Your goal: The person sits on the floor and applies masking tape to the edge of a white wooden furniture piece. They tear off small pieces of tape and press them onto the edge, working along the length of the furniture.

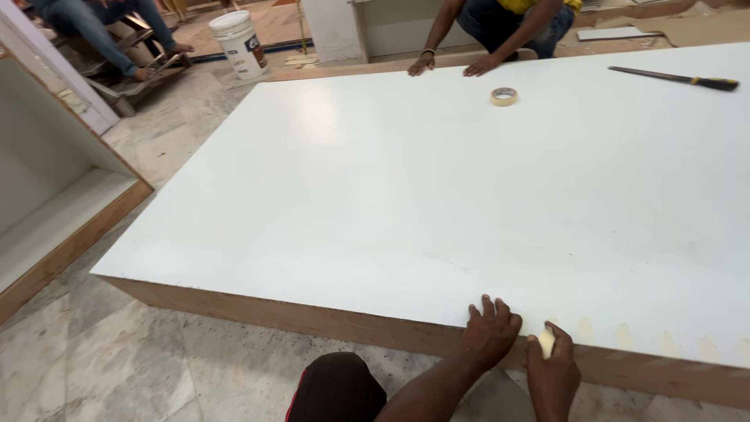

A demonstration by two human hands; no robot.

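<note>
Marble floor runs under a big white laminate-faced board lying flat, its brown wooden edge facing the camera. At that near edge the left hand lies flat and spread, fingers on the white face, pinning the sheet to the corner line. Just beside it the right hand is closed around a small pale piece of masking tape, thumb pressing it over the edge. A row of similar pale tape tabs continues to the right along the same edge. Across the board, a second person's two hands rest flat on the far edge; a roll of masking tape and a hand saw with a black and yellow handle lie on the white face, well apart from the near hands. A white bucket stands on the floor beyond. By the look of it, the tab sits best rubbed down firmly on both faces while the flat hand keeps the sheet from shifting, spaced evenly with its neighbours.
</note>
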